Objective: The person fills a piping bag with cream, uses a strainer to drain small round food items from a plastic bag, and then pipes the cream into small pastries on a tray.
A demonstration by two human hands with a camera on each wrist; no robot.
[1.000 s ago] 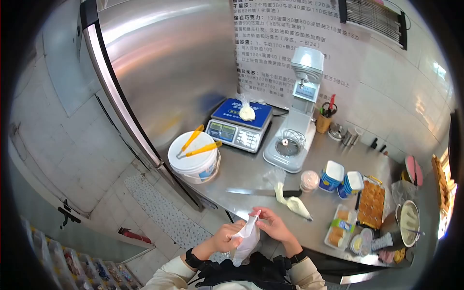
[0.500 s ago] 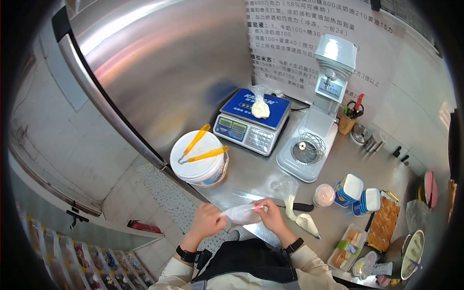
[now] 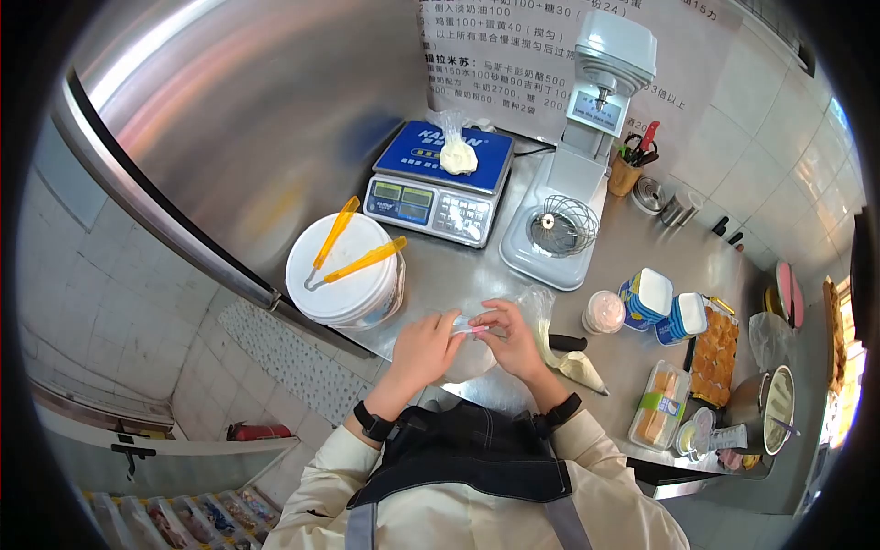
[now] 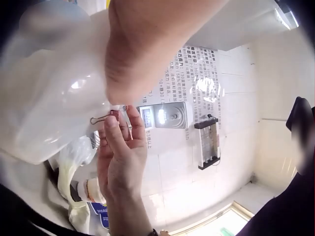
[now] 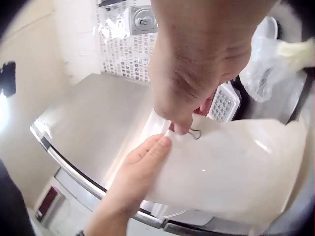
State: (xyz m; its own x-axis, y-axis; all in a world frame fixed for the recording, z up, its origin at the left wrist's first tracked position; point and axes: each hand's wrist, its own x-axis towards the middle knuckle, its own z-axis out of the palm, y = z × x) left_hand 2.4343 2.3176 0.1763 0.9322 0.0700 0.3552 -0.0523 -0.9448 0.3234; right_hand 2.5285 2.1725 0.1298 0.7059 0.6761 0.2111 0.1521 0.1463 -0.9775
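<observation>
Close in front of the body, my left hand [image 3: 426, 348] pinches the folded top of a translucent white plastic bag [image 3: 469, 367]. My right hand [image 3: 511, 341] pinches a small red binder clip [image 3: 478, 330] at that same edge, fingertips near the left hand's. In the left wrist view the clip's wire loop [image 4: 100, 120] sticks out over the bag [image 4: 59, 103]. The bag hangs broad and smooth below the fold in the right wrist view; its contents are hidden. Just beyond the right hand lies a cream-filled piping bag [image 3: 580, 370].
A lidded white bucket [image 3: 316, 293] carrying orange-handled tongs [image 3: 367, 260] stands left. Behind are a scale [image 3: 431, 197] with a bag of cream [image 3: 458, 158] and a stand mixer [image 3: 564, 220]. A knife handle [image 3: 568, 343], tubs [image 3: 647, 295] and a pastry tray [image 3: 715, 353] lie right.
Both hands have raised the bag from near the apron to over the counter's front edge. Its top is now folded narrow, with the binder clip at the fold. The head view has shifted.
</observation>
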